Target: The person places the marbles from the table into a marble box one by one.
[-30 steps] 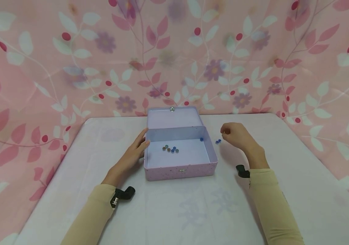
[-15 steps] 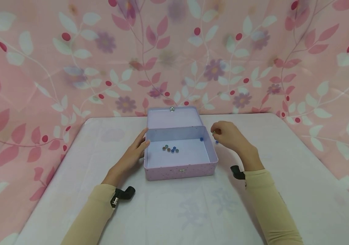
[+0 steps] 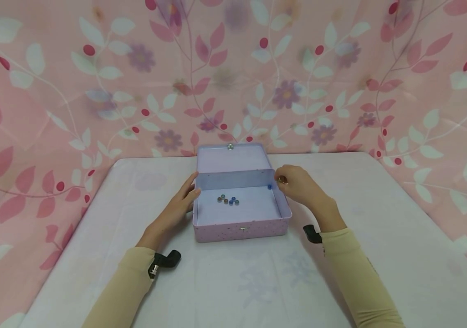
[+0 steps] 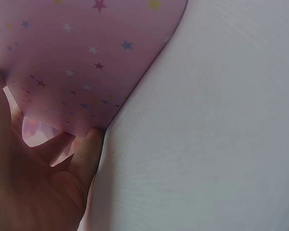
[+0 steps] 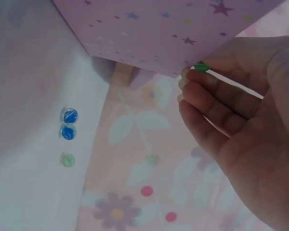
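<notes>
The right hand [image 3: 299,184] pinches a green marble [image 5: 202,67] between the thumb and the index finger; the marble shows just at their tips. The other fingers of this hand are bent a little and lie close to one another. These fingertips are at the far right corner of the pink box [image 3: 221,233]; whether they touch its rim, one cannot tell. A blue marble [image 3: 269,187] is in the box, just beside the pinching fingers, and a group of marbles [image 3: 231,202] lies farther to their left, on the box floor. Outside the box, apart from the fingers, two blue marbles [image 5: 68,132] and a pale green marble [image 5: 67,160] are on the white table [image 3: 217,287].

The right forearm reaches forward and inward, with the hand bent at the wrist toward the box. The left hand [image 3: 179,201] rests against the left wall, its fingers nearly straight and the thumb spread from them, and the left forearm slants inward to it.
</notes>
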`<action>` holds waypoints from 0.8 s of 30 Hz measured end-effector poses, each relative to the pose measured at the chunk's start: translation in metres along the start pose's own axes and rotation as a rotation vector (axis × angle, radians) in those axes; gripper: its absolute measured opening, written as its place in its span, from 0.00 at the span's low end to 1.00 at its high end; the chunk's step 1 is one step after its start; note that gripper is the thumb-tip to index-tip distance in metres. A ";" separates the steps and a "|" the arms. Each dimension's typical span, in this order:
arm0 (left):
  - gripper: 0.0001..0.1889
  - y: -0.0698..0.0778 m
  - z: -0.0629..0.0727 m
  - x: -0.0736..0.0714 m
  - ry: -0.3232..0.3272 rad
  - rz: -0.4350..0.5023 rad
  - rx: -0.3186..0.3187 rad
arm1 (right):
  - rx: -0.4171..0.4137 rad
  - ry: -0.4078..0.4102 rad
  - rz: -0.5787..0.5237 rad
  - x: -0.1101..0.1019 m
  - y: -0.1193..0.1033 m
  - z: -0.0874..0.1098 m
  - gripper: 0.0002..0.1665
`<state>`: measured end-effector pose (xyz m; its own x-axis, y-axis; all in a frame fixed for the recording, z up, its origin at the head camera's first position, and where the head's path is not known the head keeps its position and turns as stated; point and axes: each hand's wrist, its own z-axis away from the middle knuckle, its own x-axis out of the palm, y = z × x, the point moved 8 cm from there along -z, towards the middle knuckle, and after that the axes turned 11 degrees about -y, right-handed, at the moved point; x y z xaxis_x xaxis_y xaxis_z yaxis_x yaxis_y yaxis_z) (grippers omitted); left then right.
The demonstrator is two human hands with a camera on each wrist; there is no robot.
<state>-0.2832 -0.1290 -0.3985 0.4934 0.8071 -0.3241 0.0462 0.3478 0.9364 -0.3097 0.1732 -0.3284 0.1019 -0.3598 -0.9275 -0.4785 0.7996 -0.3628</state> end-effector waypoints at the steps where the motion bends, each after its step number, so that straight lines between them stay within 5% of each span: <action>1: 0.35 0.000 0.000 0.000 0.000 0.001 -0.001 | -0.003 0.003 0.010 0.000 -0.001 0.000 0.08; 8: 0.35 0.000 0.001 0.000 0.005 -0.009 -0.004 | -0.036 0.028 0.044 0.002 -0.011 -0.001 0.07; 17: 0.35 0.001 0.001 0.001 0.007 -0.005 -0.007 | -0.101 -0.043 0.074 0.021 -0.032 -0.006 0.06; 24: 0.35 -0.016 -0.009 -0.003 0.023 0.005 0.017 | -0.075 -0.110 0.125 0.042 -0.034 -0.011 0.07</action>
<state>-0.2934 -0.1324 -0.4143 0.4739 0.8194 -0.3226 0.0586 0.3362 0.9400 -0.2983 0.1257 -0.3538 0.1303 -0.2013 -0.9708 -0.5570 0.7952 -0.2396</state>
